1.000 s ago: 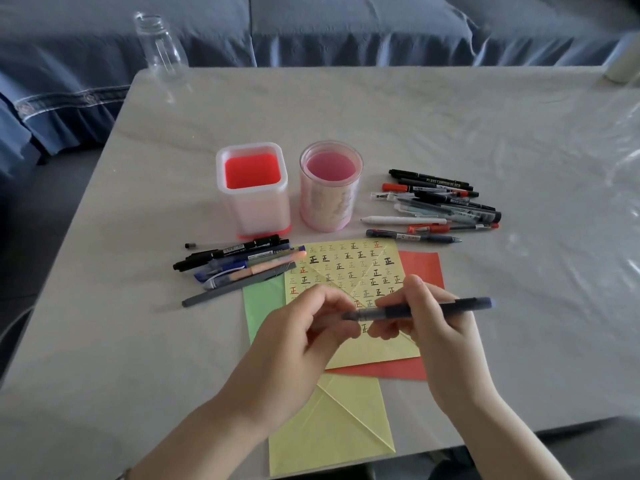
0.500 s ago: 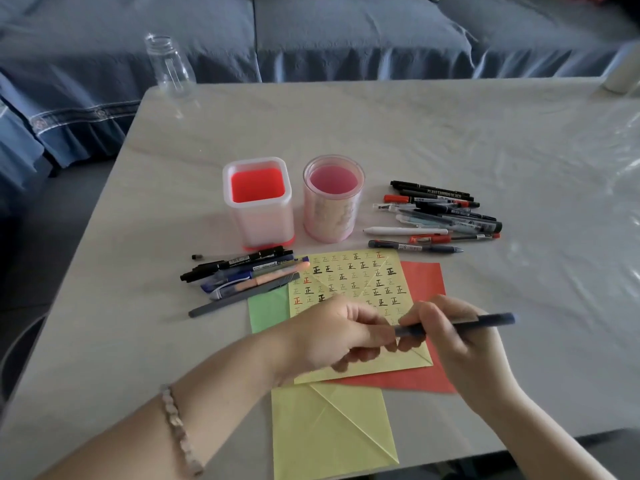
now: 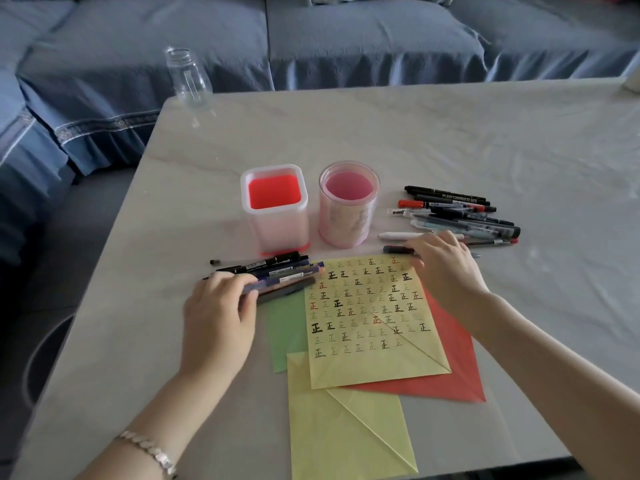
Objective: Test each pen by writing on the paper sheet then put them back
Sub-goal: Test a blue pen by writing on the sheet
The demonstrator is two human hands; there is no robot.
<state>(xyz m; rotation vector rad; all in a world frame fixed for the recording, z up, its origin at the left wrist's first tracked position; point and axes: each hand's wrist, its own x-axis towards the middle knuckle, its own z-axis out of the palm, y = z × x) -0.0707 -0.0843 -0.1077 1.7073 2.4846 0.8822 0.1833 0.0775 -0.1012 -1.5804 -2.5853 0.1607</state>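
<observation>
A yellow paper sheet (image 3: 367, 327), covered in rows of written marks, lies on green, red and yellow sheets. My left hand (image 3: 218, 317) is at the near end of the left pile of pens (image 3: 277, 266), its fingers curled round a dark blue pen (image 3: 284, 287) that lies against the pile. My right hand (image 3: 446, 271) reaches over the sheet's far right corner, fingertips pinching a dark pen (image 3: 398, 250) at the near edge of the right pile of pens (image 3: 460, 213). Two holders stand behind the sheet: a square one with a red bottom (image 3: 275, 206) and a round pink one (image 3: 348, 206).
A clear glass jar (image 3: 188, 79) stands at the table's far left corner. A blue sofa (image 3: 346, 39) runs behind the grey table (image 3: 485, 133). The table's left edge drops off beside my left arm.
Both hands held the dark blue pen over the sheet. They have since parted: my left hand carried it left to the pile, and my right hand moved away to the right pile.
</observation>
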